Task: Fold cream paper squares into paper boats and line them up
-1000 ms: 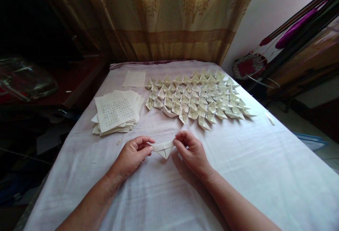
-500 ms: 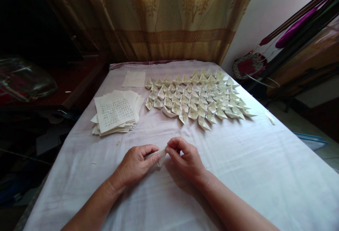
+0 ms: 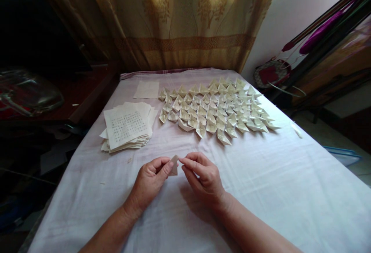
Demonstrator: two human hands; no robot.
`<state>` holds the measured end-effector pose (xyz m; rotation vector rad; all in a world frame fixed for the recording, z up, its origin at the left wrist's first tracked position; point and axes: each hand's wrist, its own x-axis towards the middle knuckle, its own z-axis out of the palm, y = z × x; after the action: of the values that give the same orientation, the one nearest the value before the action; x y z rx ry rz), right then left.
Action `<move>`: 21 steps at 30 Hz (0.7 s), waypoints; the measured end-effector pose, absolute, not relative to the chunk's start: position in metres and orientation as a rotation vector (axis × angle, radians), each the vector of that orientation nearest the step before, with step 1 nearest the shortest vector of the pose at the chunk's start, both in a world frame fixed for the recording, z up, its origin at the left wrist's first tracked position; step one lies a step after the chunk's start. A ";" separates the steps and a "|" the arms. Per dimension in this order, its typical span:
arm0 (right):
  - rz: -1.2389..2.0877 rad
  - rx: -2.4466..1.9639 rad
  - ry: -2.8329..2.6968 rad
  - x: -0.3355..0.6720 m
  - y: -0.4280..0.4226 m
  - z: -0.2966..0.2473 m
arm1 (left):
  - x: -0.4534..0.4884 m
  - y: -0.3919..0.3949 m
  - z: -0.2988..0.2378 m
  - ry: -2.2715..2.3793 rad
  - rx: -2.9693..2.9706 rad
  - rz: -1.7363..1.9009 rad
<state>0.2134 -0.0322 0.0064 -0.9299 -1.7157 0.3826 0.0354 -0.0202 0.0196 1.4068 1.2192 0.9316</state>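
A small folded piece of paper [image 3: 174, 166] with a pointed top is pinched between the thumb and fingers of my left hand [image 3: 150, 181]. Just to its right is my right hand [image 3: 205, 175], its index fingertip at the paper's edge; whether it touches I cannot tell. Thumb and index of that hand are slightly apart, with nothing seen between them. Beyond the hands, several folded paper boats [image 3: 211, 113] stand in close rows. A stack of written paper sheets [image 3: 126, 127] lies at the left.
A single blank-looking sheet [image 3: 146, 89] lies near the far end of the white-covered table [image 3: 261, 191]. Small paper scraps [image 3: 129, 160] dot the cloth. A gold curtain [image 3: 185, 21] hangs behind, and a dark red cabinet [image 3: 95, 86] adjoins the left side.
The folded paper has turned from lying slanted to standing with its point up. My right hand's fingers, pinched at its end before, have come slightly apart.
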 end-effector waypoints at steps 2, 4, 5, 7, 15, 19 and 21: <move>0.376 -0.927 -1.717 0.213 -0.032 0.005 | 0.037 -0.022 0.019 1.215 1.415 0.930; 0.385 -0.930 -1.721 0.213 -0.032 0.004 | 0.038 -0.023 0.019 1.208 1.419 0.916; 0.395 -0.935 -1.724 0.213 -0.032 0.003 | 0.038 -0.024 0.019 1.205 1.422 0.907; 0.420 -0.946 -1.721 0.213 -0.032 0.003 | 0.039 -0.026 0.019 1.195 1.440 0.894; 0.648 -1.015 -1.607 0.209 -0.034 0.000 | 0.041 -0.029 0.023 1.203 1.554 0.860; 0.657 -1.033 -1.598 0.208 -0.034 0.001 | 0.040 -0.029 0.023 1.218 1.631 0.871; 0.649 -1.027 -1.593 0.208 -0.034 0.003 | 0.039 -0.029 0.020 1.232 1.667 0.887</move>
<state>0.2079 -0.0341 0.0026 -1.0268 -1.5925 0.6491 0.0393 -0.0288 0.0201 1.6675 1.2323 0.8873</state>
